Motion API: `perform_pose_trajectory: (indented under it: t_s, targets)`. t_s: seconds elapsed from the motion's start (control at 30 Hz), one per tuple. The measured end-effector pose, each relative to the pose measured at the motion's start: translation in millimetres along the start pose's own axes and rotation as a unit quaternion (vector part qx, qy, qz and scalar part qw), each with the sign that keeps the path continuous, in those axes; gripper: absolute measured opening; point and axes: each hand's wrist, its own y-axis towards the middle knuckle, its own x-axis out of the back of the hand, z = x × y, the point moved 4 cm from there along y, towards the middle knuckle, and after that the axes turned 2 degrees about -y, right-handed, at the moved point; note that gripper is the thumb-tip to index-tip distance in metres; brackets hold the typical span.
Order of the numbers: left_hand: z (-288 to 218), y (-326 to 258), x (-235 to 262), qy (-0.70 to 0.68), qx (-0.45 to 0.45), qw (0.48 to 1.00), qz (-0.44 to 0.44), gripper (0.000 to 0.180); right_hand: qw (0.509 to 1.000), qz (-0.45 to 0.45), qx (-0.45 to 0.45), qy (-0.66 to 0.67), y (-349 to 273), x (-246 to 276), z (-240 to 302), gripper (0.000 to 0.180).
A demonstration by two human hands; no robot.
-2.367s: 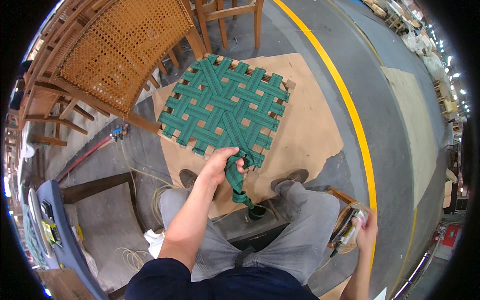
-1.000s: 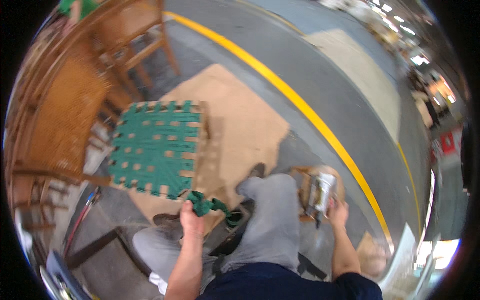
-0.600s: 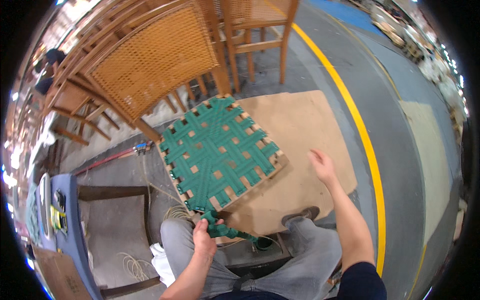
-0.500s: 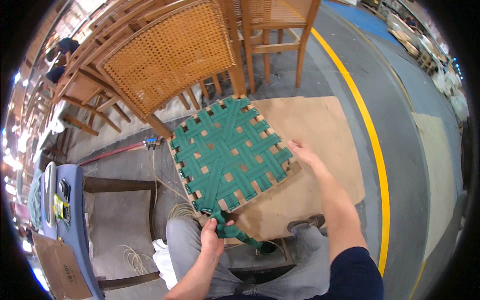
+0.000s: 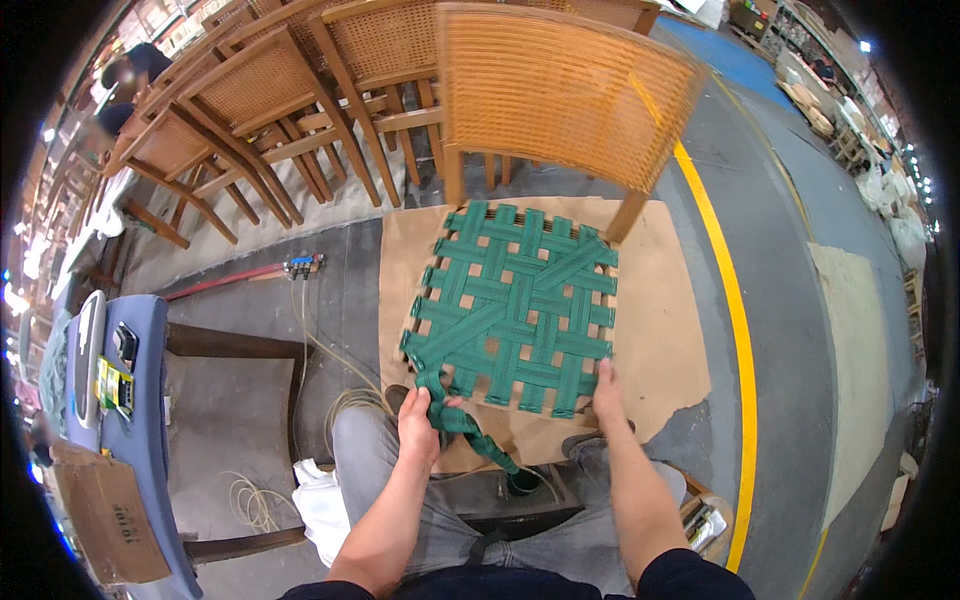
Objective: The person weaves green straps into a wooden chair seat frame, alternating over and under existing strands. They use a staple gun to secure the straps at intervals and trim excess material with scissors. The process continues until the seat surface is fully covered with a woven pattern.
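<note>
In front of me stands a wooden chair [image 5: 630, 215] with a woven cane back. Its seat [image 5: 520, 300] is a lattice of green webbing straps over the frame, with two diagonal straps across it. At the seat's near left corner, my left hand [image 5: 416, 425] is closed on a loose green webbing strap [image 5: 455, 418], which trails down to a dark green roll [image 5: 522, 482] between my legs. My right hand [image 5: 609, 395] grips the near right corner of the seat, its fingers partly hidden by the edge.
Cardboard [image 5: 665, 330] lies under the chair. Several cane-back chairs [image 5: 255, 85] line the far side. At left, a blue padded surface [image 5: 145, 400] bears small items and a cardboard box [image 5: 110, 520]. A pale hose [image 5: 345, 360] runs along the floor; a yellow line [image 5: 725, 280] is at right.
The chair has turned clockwise, its back swinging from far left to far right. My right hand has come nearer and taken hold of the seat corner. My left hand keeps the strap.
</note>
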Motion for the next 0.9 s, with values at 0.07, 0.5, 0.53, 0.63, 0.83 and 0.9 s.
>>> perform_pose_trajectory:
  t_s: [0.07,0.5,0.53,0.63,0.83,0.9]
  targets:
    - [0,-9,-12,-0.019,0.025,0.999,-0.011,0.033,0.999,-0.051,-0.014,-0.004,-32,-11,-17,0.064]
    - [-57,-106,-112,-0.213,0.047,0.966,0.14,0.033,0.962,-0.056,0.205,-0.173,-148,27,46,0.081]
    - [-60,-110,-108,-0.218,0.028,0.965,0.142,0.031,0.958,0.027,0.268,-0.097,-170,7,88,0.083]
    - [-57,-134,-149,-0.198,0.043,0.965,0.164,0.03,0.906,0.123,0.404,-0.003,-207,-22,153,0.075]
    - [-145,-105,-166,0.184,-0.32,0.923,0.113,0.039,0.853,0.437,-0.02,0.284,-235,-8,138,0.03]
    - [-164,-85,-161,0.043,-0.335,0.938,0.074,0.05,0.843,0.418,-0.056,0.334,-240,3,117,0.024]
